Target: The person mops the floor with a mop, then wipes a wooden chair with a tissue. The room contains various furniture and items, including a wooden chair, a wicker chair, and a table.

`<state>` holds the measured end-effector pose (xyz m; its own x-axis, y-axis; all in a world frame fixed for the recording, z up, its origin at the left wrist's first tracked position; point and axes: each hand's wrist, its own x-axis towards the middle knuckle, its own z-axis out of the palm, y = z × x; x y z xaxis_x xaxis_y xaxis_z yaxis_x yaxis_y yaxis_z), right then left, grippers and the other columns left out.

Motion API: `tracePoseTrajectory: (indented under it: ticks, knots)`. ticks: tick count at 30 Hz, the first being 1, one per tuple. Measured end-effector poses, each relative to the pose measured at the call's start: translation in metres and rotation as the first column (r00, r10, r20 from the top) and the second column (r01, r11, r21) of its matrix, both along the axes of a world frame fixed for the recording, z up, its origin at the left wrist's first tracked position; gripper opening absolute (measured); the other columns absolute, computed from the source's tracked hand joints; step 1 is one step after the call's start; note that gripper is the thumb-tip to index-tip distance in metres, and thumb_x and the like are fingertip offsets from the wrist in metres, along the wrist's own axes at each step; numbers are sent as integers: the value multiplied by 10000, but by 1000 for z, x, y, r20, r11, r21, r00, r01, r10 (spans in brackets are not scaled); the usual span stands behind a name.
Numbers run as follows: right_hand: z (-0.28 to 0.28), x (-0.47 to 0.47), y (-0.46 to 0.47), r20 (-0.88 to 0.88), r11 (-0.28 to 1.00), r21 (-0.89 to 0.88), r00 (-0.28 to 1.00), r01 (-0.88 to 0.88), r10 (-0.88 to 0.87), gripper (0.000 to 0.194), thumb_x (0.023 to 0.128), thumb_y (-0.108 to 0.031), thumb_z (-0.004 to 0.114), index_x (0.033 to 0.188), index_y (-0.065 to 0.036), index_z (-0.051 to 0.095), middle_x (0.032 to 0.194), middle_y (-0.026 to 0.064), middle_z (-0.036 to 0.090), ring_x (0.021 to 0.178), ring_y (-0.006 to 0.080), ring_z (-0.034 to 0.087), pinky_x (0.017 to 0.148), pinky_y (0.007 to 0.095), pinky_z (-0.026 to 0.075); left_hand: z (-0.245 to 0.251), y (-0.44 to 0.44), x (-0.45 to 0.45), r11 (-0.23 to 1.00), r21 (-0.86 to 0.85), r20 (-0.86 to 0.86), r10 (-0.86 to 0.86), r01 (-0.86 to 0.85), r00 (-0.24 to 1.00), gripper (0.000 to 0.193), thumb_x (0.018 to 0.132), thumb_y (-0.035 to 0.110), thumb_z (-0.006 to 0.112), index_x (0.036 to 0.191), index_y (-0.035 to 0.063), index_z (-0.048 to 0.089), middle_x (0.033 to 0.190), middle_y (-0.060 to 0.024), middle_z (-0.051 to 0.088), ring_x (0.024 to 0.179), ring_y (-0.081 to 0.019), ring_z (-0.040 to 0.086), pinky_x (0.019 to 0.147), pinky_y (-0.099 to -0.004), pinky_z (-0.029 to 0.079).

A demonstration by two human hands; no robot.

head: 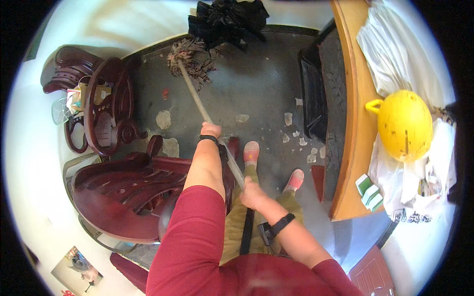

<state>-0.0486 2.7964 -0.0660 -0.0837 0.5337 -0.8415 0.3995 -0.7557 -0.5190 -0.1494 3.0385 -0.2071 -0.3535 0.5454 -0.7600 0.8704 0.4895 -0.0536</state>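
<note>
A string mop point(190, 63) rests its grey-brown strands on the dark floor point(251, 81) near the far wall. Its long pale handle point(195, 94) slants back toward my body. Around the middle of that handle closes my left hand point(211, 129). Lower down, close to the handle's near end, my right hand point(253, 194) grips it too. Both wrists wear black straps. Just beyond the mop strands is a black plastic bundle point(226, 22), which seems to be bags, against the wall.
Dark red carved wooden chairs point(122, 196) stand at my left, one point(108, 107) with boxes on it. To my right is a wooden counter point(342, 177) carrying a yellow helmet-like object point(405, 125) and white plastic bags point(389, 170). Pale worn patches point(163, 119) mark the floor.
</note>
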Motion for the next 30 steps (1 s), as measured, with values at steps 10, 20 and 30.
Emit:
tracePoseTrajectory:
  ticks: [10,20,30]
  knots:
    - [62,135,-316,213,984,-154,969,-89,121,294,748,-101,576,1012,-35,464,873,277,605,832,470,584,711,527,470,27,-334,97,992,53,348,-125,114,929,436,707,124,650,996,-155,480,920,-270,609,901,-366,619,838,-399,483]
    - [195,214,-460,315,856,-478,872,-196,375,310,744,-150,566,982,18,460,754,266,621,734,423,623,677,502,507,98,-506,177,591,-806,358,531,-33,768,228,871,232,571,903,7,581,792,-110,615,574,-213,621,474,-313,545]
    - [175,174,-353,244,865,-445,897,-233,367,336,735,-159,576,1010,11,485,793,265,625,766,437,616,707,508,497,60,-392,120,753,-571,400,604,-329,689,227,867,190,592,833,-34,598,630,-108,609,539,-208,605,481,-341,504]
